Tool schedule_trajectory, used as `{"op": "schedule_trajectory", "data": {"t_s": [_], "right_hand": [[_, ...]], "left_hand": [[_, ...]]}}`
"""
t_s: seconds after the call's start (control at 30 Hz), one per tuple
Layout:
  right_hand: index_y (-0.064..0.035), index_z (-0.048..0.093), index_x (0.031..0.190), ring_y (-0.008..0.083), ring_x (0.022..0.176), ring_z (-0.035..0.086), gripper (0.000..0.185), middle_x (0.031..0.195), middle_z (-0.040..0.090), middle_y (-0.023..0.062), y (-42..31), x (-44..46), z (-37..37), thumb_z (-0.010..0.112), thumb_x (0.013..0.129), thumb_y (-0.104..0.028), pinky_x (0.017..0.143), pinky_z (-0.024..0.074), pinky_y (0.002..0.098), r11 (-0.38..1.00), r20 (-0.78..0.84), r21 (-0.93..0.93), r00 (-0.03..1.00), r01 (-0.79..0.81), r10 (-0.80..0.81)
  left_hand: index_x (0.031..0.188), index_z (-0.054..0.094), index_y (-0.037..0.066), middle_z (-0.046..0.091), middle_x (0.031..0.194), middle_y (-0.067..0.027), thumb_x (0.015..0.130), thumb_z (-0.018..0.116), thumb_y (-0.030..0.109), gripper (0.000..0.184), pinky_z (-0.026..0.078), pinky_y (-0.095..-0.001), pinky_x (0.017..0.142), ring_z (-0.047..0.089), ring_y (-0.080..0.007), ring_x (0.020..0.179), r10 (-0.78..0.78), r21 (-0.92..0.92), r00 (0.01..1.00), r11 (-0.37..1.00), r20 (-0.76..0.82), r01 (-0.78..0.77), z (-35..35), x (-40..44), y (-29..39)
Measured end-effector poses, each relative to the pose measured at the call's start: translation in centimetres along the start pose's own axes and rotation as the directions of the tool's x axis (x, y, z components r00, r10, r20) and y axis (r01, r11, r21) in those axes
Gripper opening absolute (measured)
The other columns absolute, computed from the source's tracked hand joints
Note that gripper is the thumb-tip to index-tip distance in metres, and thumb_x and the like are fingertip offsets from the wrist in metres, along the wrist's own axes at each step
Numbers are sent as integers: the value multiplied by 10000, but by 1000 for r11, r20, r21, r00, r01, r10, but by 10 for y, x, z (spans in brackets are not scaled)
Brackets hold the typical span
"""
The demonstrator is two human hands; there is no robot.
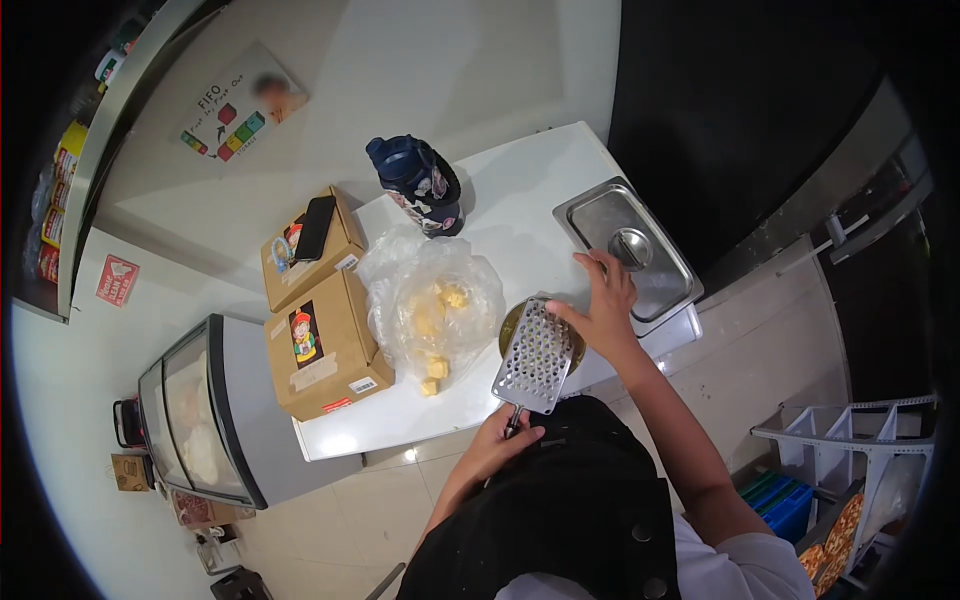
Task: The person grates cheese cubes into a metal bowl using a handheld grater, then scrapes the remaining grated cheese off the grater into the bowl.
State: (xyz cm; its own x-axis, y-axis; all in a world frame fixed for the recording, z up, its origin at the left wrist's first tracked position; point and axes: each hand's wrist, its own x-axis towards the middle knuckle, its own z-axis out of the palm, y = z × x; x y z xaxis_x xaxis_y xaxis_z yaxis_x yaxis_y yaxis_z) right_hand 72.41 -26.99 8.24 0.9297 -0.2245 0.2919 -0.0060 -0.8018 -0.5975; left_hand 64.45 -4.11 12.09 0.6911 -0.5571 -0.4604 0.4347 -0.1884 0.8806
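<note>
My left hand (497,440) is closed around the dark handle of a flat metal grater (537,362). The grater lies slanted over a round bowl (509,331), hiding most of its inside. Close to the grater's far end, my right hand (607,305) has its thumb and fingers apart and nothing visible in it; whether the thumb touches the grater I cannot tell. Left of the bowl is a clear plastic bag (388,270) with pale yellow chunks (453,296) in it. Two more yellow chunks (437,368) sit at the bag's near edge; they look like cheese or butter.
A steel lidded container (660,285) stands at the right end of the white table (520,170). At the back is a dark blue bottle (410,180). Two cardboard boxes (345,335) are on the left, one bearing a black phone (316,228). A shelf rack (850,440) stands right.
</note>
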Motion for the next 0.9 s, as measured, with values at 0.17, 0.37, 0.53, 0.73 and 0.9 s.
{"op": "schedule_trajectory", "data": {"t_s": [0.17,0.37,0.53,0.73,0.9], "right_hand": [[-137,344,1393,343,1300,285,1088,1416,284,141,-22,-23,-14,847,502,-505,1048,198,550,952,125,249,968,180,-216],[-150,212,1471,367,1394,121,1344,1500,150,160,-33,-16,-25,880,370,-533,1090,126,574,936,371,173,860,307,-351],[-181,112,1505,396,1416,40,1450,1537,53,184,-38,2,-21,892,332,-525,1093,90,605,951,589,-14,771,307,-241],[-228,34,1515,439,1407,22,1546,1545,-6,220,-54,24,-16,911,270,-495,1063,82,665,925,730,-178,675,335,-104],[-242,3,1512,458,1400,15,1593,1539,-14,241,-63,38,-7,923,232,-471,1044,95,689,886,775,-264,631,382,-42]], "left_hand": [[868,472,116,482,690,34,846,647,105,177,318,-175,558,423,-57,591,-103,-108,994,989,20,105,0,-1,11],[875,479,103,480,698,29,825,674,103,201,327,-183,579,422,-64,605,-6,21,1000,1000,21,6,1,2,6],[940,492,76,469,737,18,814,689,122,238,345,-193,628,416,-72,653,0,157,1000,988,-5,1,5,4,11],[1028,505,51,452,760,18,795,707,128,318,360,-198,651,404,-80,658,-54,237,998,970,-32,61,5,3,11],[1054,505,48,452,770,15,785,716,129,352,368,-204,647,406,-84,658,-28,274,998,961,-53,41,8,3,13]]}}
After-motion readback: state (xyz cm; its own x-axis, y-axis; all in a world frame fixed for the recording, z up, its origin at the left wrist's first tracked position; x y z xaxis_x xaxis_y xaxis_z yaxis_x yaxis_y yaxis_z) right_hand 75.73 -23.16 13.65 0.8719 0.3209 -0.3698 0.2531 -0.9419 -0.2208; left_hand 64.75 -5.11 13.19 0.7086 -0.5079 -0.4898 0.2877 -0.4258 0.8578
